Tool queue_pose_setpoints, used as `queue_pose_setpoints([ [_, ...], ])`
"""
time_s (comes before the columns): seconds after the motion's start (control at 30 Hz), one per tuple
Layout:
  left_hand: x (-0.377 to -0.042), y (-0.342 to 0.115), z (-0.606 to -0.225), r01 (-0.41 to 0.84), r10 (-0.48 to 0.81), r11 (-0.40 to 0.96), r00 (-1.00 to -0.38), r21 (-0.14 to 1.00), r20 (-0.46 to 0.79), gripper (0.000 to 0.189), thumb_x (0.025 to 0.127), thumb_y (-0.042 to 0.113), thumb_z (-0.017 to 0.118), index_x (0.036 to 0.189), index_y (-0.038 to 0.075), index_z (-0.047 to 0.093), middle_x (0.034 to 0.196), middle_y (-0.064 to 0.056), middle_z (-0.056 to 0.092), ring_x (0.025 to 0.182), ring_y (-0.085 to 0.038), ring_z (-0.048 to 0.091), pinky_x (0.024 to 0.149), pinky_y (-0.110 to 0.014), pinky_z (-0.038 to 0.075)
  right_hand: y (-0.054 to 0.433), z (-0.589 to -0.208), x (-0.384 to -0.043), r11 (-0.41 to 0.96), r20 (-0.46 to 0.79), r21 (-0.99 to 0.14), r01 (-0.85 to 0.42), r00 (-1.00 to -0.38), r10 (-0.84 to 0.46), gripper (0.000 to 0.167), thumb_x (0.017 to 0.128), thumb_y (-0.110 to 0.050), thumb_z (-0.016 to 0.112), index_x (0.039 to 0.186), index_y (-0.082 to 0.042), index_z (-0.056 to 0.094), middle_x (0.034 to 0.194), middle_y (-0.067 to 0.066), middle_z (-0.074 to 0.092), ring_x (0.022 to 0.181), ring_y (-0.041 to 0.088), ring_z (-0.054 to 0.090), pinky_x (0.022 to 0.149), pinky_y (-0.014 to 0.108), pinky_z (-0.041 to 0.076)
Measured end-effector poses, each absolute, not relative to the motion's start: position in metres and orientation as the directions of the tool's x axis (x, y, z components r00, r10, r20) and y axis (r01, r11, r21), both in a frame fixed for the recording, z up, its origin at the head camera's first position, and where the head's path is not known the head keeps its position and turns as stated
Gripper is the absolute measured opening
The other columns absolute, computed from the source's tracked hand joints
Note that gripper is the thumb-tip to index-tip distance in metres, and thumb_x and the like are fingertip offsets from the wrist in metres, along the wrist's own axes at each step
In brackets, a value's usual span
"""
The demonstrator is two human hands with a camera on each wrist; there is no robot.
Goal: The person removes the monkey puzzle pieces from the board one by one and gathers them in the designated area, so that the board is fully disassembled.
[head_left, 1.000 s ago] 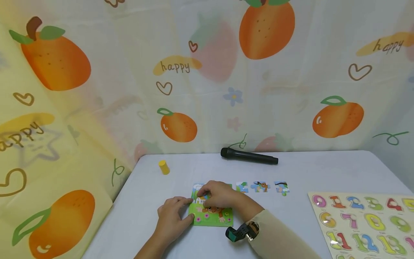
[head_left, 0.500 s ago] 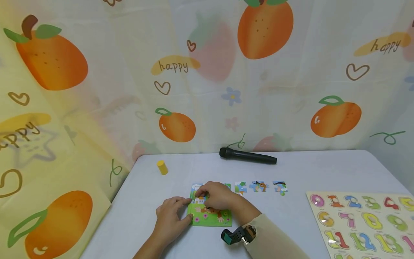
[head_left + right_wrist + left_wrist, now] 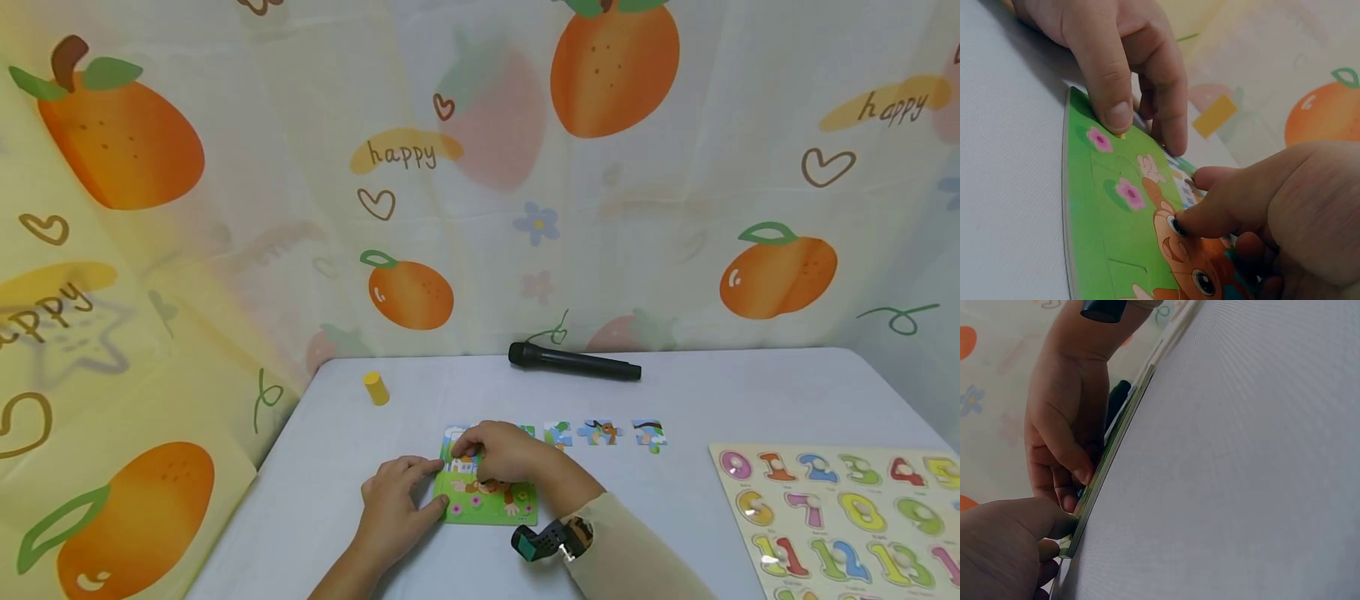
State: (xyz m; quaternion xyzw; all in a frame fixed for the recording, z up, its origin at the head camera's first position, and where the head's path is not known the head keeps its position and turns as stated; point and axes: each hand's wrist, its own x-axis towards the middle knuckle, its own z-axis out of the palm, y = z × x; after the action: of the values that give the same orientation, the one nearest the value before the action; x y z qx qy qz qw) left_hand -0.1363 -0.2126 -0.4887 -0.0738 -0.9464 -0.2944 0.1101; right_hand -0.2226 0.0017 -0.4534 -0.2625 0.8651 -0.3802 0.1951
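A jigsaw puzzle [image 3: 487, 502] with a green meadow, pink flowers and a brown cartoon animal lies flat in front of me. My left hand [image 3: 397, 500] is at its left side: the thumb presses near the lower left corner and the forefinger touches the left edge. Bent over the upper part is my right hand [image 3: 510, 454]. Its thumb and forefinger are set on either side of a puzzle piece with a little house [image 3: 462, 465], within the picture. The right wrist view shows that thumb [image 3: 1210, 209] over the animal's eye. My right hand hides the puzzle's upper middle.
Three loose puzzle pieces lie right of the puzzle, one with a small brown animal [image 3: 602, 432]. A black microphone [image 3: 577, 362] lies at the back, a yellow cylinder [image 3: 377, 388] at the back left. A number board [image 3: 840, 517] covers the right side. A printed curtain [image 3: 487, 250] hangs behind.
The whole view has shifted slightly. My right fingers have moved only a little over the house piece, and my left hand stays at the puzzle's left edge.
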Motion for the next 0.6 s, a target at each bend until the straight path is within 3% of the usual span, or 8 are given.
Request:
queue_pose_setpoints([
  [0.23,-0.1359,-0.2118,-0.4886,0.204,0.068,0.815,-0.963,0.542,0.259,0.037,0.084,0.023,0.088,0.12,0.022,0.079,0.117,0.006,0.069,0.121,-0.028,0.057,0.1,-0.061,0.031,-0.0003,-0.4501,-0.222,0.549,-0.153,-0.793,-0.265,-0.785,-0.601,0.049,0.08,0.015,0.073,0.122,-0.012,0.075,0.106,-0.002,0.065,0.094,0.016,0.056,0.069,0.028,0.05],
  [0.4,-0.1357,-0.2111,-0.4882,0.2,0.061,0.819,-0.963,0.538,0.264,0.037,0.084,0.024,0.09,0.119,0.021,0.079,0.116,0.005,0.069,0.12,-0.028,0.058,0.099,-0.062,0.032,-0.0011,-0.4507,-0.223,0.545,-0.15,-0.794,-0.268,-0.783,-0.603,0.049,0.079,0.015,0.073,0.117,-0.014,0.077,0.104,-0.003,0.065,0.095,0.015,0.056,0.074,0.028,0.05],
  [0.6,-0.1361,-0.2101,-0.4872,0.179,0.053,0.822,-0.969,0.54,0.24,0.038,0.083,0.025,0.092,0.119,0.021,0.079,0.117,0.005,0.069,0.121,-0.028,0.058,0.099,-0.061,0.032,-0.0005,-0.4535,-0.2236,0.537,-0.151,-0.803,-0.257,-0.784,-0.602,0.051,0.08,0.015,0.074,0.118,-0.02,0.074,0.104,-0.003,0.063,0.09,0.016,0.056,0.063,0.027,0.049],
])
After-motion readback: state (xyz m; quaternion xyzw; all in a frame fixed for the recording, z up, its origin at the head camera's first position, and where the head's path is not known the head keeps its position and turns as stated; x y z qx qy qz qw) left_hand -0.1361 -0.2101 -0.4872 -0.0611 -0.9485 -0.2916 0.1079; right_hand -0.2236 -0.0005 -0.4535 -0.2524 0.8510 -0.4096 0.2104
